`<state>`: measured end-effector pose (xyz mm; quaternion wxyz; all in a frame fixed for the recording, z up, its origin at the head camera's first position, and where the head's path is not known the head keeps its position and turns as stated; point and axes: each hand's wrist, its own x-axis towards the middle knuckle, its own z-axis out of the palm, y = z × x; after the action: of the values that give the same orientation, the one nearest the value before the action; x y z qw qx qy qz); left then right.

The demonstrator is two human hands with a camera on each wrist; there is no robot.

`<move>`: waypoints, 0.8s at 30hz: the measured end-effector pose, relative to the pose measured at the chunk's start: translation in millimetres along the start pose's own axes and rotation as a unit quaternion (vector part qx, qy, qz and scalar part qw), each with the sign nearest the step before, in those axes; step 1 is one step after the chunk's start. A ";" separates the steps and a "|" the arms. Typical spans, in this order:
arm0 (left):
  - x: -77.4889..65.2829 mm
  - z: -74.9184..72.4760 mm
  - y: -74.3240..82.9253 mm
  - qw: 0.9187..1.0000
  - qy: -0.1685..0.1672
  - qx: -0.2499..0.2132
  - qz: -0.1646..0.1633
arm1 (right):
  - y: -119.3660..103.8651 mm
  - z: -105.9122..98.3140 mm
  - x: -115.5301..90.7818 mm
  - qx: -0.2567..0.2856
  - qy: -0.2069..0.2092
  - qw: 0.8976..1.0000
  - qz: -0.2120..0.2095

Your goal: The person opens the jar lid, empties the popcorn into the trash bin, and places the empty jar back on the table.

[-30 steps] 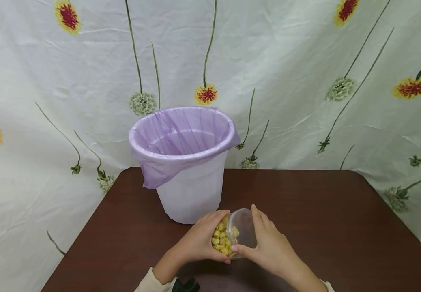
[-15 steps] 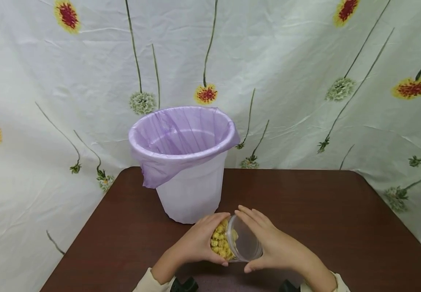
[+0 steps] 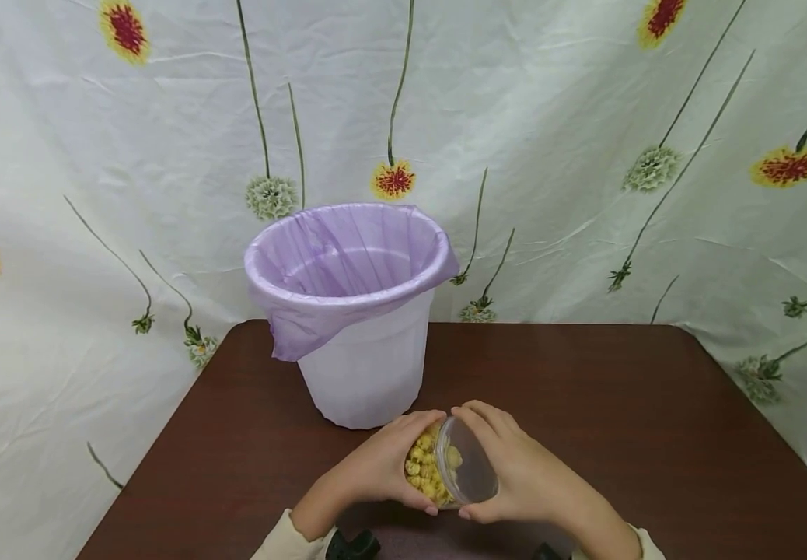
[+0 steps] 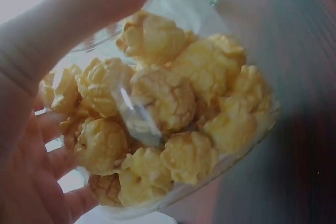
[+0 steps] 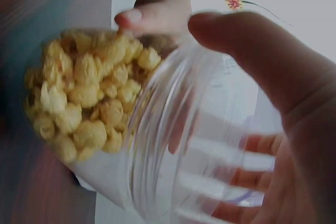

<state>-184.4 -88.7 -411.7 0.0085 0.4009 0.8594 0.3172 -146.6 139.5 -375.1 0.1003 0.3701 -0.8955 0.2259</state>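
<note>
A clear plastic jar (image 3: 438, 468) of yellow popcorn is held tilted just above the table's near part. My left hand (image 3: 391, 459) grips its popcorn-filled end, thumb on the near side and fingers over the far side. From the right, my right hand (image 3: 524, 469) curls thumb and fingers around the clear, ribbed end. In the left wrist view, popcorn (image 4: 163, 98) shows through the wall close to the left thumb. The right wrist view shows the ring-like ridges (image 5: 152, 140) between the popcorn and the see-through end in my right hand.
A white bin (image 3: 368, 373) with a purple liner (image 3: 347, 302) stands on the dark wooden table (image 3: 585, 397), behind and left of the jar. Flower-print cloth (image 3: 550, 155) hangs behind the table and at its sides.
My right hand has loosened, shifted its fingers round the clear end and gripped it again. The jar has dropped slightly nearer me, while my left hand keeps its grip.
</note>
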 end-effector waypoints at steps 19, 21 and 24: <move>-2.0 -1.1 -4.7 0.999 0.023 -0.025 -0.016 | 88.2 -28.9 -14.0 -0.044 -0.005 0.987 0.155; -2.5 -1.4 -4.3 0.999 0.023 -0.023 -0.017 | 103.6 -25.3 -17.5 -0.053 -0.010 0.983 0.175; -3.0 -1.8 -3.7 0.999 0.021 -0.017 -0.018 | 122.3 -20.0 -23.6 -0.054 -0.022 0.977 0.206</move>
<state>-185.4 -93.5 -413.0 0.0031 0.3779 0.8610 0.3404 -216.2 239.9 -406.1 0.0513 0.1763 -0.9655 0.1847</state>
